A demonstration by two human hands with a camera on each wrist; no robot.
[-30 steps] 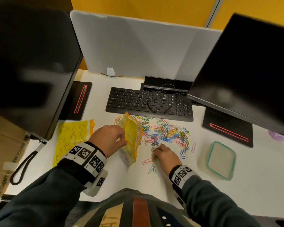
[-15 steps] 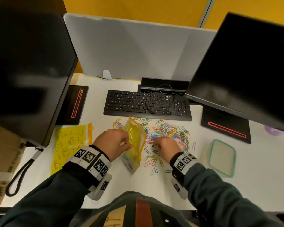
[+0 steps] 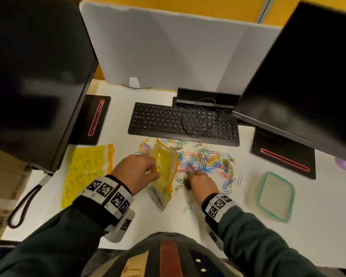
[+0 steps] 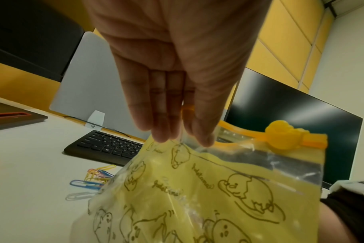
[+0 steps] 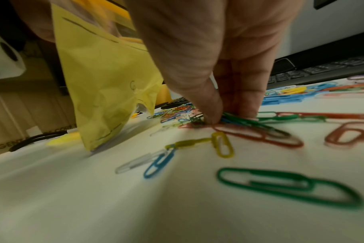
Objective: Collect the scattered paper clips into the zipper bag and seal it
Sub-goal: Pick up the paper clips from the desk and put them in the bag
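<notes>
Room: yellow wall panels behind a grey divider (image 3: 168, 52) at the far edge of your desk.
Desk (image 3: 288, 236): white top; cardboard at the far left carries print too cut off to read.
Monitors: one dark screen far left (image 3: 34, 76), one far right (image 3: 308, 76).
Keyboard (image 3: 184, 123): black, far centre, a cable lying across it.
Container (image 3: 274, 196): teal-rimmed, to the right, apart from the clips.
Spare bag (image 3: 86, 168): flat and yellow, at left.
Zipper bag (image 3: 164, 176): yellow, standing mouth-up left of the pile — cartoon line drawings with a script word too small to make out.
Your left hand (image 3: 136, 172): fingers and thumb pinch the bag's top edge.
Your right hand (image 3: 200, 181): thumb and fingertips pinched on green clips at the pile's near edge.
Paper clips (image 3: 204, 162): multicoloured, scattered between the bag and the container — a few lie nearer you.
</notes>
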